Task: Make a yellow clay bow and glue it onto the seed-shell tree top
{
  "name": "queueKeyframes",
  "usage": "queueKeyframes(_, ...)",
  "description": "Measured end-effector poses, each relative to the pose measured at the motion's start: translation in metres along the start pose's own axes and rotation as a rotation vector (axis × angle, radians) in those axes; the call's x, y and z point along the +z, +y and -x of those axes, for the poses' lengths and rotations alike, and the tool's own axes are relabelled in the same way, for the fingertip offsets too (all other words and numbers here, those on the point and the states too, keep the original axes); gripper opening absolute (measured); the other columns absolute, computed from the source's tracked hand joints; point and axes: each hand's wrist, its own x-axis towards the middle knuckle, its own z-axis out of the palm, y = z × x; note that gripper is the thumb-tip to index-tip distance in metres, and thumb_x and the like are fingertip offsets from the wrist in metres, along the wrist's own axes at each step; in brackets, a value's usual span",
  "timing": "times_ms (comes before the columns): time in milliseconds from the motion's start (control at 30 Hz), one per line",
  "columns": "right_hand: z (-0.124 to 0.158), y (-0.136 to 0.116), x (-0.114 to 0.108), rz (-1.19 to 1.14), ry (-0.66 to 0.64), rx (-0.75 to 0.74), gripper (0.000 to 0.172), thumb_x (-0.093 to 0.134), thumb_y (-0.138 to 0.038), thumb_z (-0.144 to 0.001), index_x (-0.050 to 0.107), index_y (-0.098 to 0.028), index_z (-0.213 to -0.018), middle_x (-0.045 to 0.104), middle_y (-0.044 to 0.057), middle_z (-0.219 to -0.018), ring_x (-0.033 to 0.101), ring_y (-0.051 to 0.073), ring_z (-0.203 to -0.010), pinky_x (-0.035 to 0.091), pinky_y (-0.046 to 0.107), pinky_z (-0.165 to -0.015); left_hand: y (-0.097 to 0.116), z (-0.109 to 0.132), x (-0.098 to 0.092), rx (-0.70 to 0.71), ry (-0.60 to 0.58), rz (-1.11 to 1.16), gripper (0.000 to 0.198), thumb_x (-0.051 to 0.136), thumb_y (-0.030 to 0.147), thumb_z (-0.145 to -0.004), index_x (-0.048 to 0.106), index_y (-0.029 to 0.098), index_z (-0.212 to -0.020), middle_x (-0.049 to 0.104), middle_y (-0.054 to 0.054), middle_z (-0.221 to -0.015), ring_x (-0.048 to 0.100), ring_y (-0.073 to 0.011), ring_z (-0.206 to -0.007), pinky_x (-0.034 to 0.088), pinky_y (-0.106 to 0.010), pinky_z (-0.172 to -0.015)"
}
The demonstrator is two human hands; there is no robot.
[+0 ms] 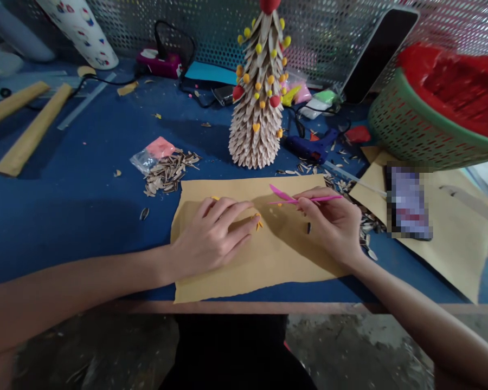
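My left hand [211, 235] lies on a sheet of tan paper [228, 284], fingers stretched out. Its thumb tip touches or nearly touches a small orange clay piece [259, 222] with pointed ends. My right hand [336, 223] is closed around pink plastic clay modelling tools [282, 193]; one has a broad blade, another looks thin. Below their tips sits a tiny orange bit [280, 205]. A dark sunflower seed shell [309, 227] lies beside my right hand. Another yellow-orange bit [215, 198] shows partly behind my left fingers.
Behind the paper stands a cone tree of seed shells [255, 141] with coloured balls. Shell piles [171, 173] flank the paper. A blue glue gun [313, 145], green basket [439, 130] and phone [409, 203] are on the right. Wooden sticks [34, 130] lie left.
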Motion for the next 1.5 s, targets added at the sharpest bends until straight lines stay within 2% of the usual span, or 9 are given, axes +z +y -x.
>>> queueKeyframes(167, 0.0003, 0.0013, 0.0002, -0.031, -0.027, 0.001, 0.007, 0.067, -0.027, -0.090, 0.071, -0.022, -0.088, 0.074, 0.003, -0.086, 0.070, 0.015, -0.072, 0.060, 0.028, -0.066, -0.0004, 0.0003, -0.0005, 0.005, -0.001, 0.003, 0.022, 0.058, 0.020, -0.096, 0.072, 0.018, -0.112, 0.069, -0.013, -0.123, 0.060, -0.0290, -0.099, 0.043, -0.042, -0.078)
queueKeyframes(333, -0.0011, 0.0000, -0.0007, -0.007, -0.045, 0.026, 0.010, 0.067, -0.029, -0.091, 0.071, -0.022, -0.086, 0.074, 0.004, -0.088, 0.070, 0.015, -0.073, 0.060, 0.028, -0.066, -0.0021, 0.0002, -0.0013, -0.017, -0.028, 0.046, 0.024, 0.057, 0.021, -0.096, 0.070, 0.019, -0.117, 0.069, -0.011, -0.124, 0.060, -0.0275, -0.103, 0.044, -0.041, -0.080)
queueKeyframes(533, -0.0010, -0.0045, 0.0003, -0.085, -0.167, 0.100, 0.016, 0.069, -0.034, -0.090, 0.070, -0.020, -0.082, 0.073, 0.004, -0.085, 0.068, 0.012, -0.066, 0.057, 0.024, -0.058, -0.0048, 0.0001, -0.0010, -0.084, -0.057, 0.126, 0.025, 0.056, 0.021, -0.097, 0.070, 0.017, -0.118, 0.068, -0.012, -0.122, 0.059, -0.0280, -0.104, 0.046, -0.041, -0.081)
queueKeyframes(667, 0.0005, -0.0049, 0.0023, -0.113, -0.219, 0.111, 0.018, 0.070, -0.035, -0.090, 0.070, -0.019, -0.081, 0.073, 0.004, -0.087, 0.068, 0.012, -0.069, 0.058, 0.024, -0.062, -0.0049, 0.0001, 0.0001, -0.092, -0.073, 0.142, 0.025, 0.056, 0.023, -0.097, 0.069, 0.016, -0.117, 0.067, -0.013, -0.124, 0.059, -0.0287, -0.106, 0.047, -0.042, -0.082)
queueKeyframes(933, 0.0009, -0.0023, 0.0036, -0.141, -0.210, 0.167, 0.017, 0.071, -0.036, -0.090, 0.070, -0.020, -0.083, 0.070, 0.003, -0.082, 0.064, 0.010, -0.065, 0.055, 0.022, -0.059, -0.0048, 0.0005, 0.0007, -0.078, -0.082, 0.128, 0.025, 0.057, 0.022, -0.096, 0.070, 0.017, -0.117, 0.066, -0.013, -0.125, 0.058, -0.0293, -0.106, 0.047, -0.042, -0.081)
queueKeyframes(1167, -0.0007, -0.0058, 0.0011, -0.077, -0.189, 0.080, 0.017, 0.069, -0.035, -0.091, 0.068, -0.020, -0.083, 0.071, 0.003, -0.084, 0.068, 0.013, -0.073, 0.059, 0.025, -0.068, -0.0035, 0.0006, 0.0006, -0.064, -0.061, 0.103, 0.025, 0.058, 0.022, -0.096, 0.071, 0.018, -0.117, 0.067, -0.012, -0.125, 0.059, -0.0291, -0.105, 0.048, -0.042, -0.080)
queueKeyframes(1500, 0.0013, -0.0053, 0.0004, -0.046, -0.237, 0.064, 0.015, 0.068, -0.031, -0.092, 0.069, -0.020, -0.081, 0.071, 0.004, -0.085, 0.069, 0.013, -0.075, 0.059, 0.025, -0.067, -0.0027, -0.0002, 0.0003, -0.061, -0.050, 0.086, 0.024, 0.058, 0.021, -0.096, 0.072, 0.018, -0.115, 0.068, -0.012, -0.124, 0.060, -0.0286, -0.104, 0.048, -0.042, -0.080)
